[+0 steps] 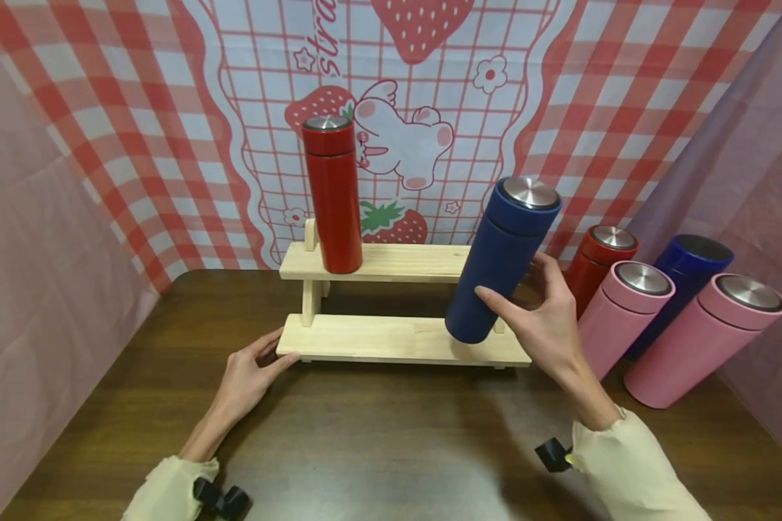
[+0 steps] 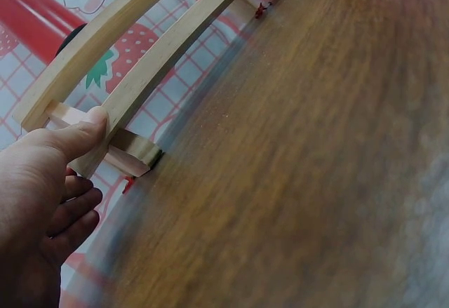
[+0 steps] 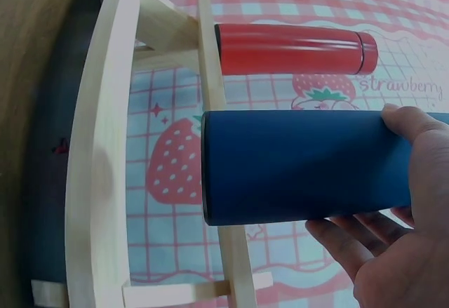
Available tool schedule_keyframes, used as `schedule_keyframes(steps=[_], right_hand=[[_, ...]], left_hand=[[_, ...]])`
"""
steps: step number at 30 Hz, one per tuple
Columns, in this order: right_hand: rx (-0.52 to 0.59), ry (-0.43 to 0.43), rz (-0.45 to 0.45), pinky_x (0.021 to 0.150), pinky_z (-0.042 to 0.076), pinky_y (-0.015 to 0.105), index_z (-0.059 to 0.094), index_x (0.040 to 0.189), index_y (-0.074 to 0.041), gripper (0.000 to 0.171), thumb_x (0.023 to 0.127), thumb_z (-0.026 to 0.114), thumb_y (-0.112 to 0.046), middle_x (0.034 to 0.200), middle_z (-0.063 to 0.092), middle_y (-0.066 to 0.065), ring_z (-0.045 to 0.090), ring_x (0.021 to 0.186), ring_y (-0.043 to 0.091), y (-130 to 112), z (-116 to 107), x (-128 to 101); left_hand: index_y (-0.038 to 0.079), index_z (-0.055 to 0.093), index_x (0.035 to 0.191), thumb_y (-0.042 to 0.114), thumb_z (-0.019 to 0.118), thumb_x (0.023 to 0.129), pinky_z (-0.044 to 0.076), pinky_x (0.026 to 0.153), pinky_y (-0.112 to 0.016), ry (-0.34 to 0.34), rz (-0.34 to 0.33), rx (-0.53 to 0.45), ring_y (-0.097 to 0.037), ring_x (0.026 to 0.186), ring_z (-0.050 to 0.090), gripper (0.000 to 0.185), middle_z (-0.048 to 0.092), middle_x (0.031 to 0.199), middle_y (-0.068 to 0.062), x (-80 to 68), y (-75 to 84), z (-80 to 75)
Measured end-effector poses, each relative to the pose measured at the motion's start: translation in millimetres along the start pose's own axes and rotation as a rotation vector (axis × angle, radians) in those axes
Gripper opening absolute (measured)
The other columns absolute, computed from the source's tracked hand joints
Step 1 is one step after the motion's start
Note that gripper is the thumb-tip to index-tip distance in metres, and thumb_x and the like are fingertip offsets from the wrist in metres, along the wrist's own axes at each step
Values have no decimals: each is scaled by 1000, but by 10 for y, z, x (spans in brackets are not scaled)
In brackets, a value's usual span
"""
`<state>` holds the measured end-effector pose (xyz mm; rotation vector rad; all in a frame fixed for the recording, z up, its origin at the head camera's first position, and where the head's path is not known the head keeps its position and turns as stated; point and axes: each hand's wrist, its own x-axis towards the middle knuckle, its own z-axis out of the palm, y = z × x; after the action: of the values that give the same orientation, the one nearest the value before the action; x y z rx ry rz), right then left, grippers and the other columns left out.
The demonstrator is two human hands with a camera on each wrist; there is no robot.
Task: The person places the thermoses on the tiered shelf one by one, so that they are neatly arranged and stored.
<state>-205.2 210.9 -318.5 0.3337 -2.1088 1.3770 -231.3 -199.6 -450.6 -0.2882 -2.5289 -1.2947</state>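
We have the navy flask (image 1: 500, 260) tilted, its base at the right end of the wooden rack's (image 1: 391, 340) lower step. Right hand (image 1: 544, 318) grip is wrapped around its body. Left hand (image 1: 250, 373) grip is relaxed, thumb pressing the rack's near-left corner, holding nothing. Red flask (image 1: 332, 194) stands upright on the upper step, left side. Five more flasks (image 1: 652, 311) lean far right on the bench (image 1: 391, 441).

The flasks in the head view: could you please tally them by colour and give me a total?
Red flasks: 2
Blue flasks: 2
Pink flasks: 2
Total: 6
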Motion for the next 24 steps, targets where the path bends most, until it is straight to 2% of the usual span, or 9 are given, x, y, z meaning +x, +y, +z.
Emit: schedule_keyframes(steps=[8,14,19,24], right_hand=[[38,-6,-47,81,57,19,51,141,5,67,84,85,-2,125,66,16,65,107,18,31,148,107],[19,-19,-59,83,58,23,50,145,2,68,87,84,-8,129,66,14,65,111,23,17,205,165],[28,-29,-80,84,58,26,50,146,1,69,87,84,-7,131,65,13,65,113,23,13,260,221],[43,-37,-86,85,60,37,51,145,0,67,87,84,-8,130,65,12,65,113,22,4,325,277]], left_hand=[[-2,63,139,23,84,90,51,99,-51,13,17,0,-30,121,64,59,70,125,-19,1,-25,7],[-3,62,140,24,83,92,51,100,-52,6,15,-5,-32,121,63,59,69,126,-20,3,-19,9],[-4,61,140,24,83,92,49,101,-55,5,11,1,-35,123,62,60,68,127,-22,3,-5,0],[-4,62,140,22,83,92,49,101,-55,5,10,9,-35,123,62,59,69,126,-21,-3,1,-1]])
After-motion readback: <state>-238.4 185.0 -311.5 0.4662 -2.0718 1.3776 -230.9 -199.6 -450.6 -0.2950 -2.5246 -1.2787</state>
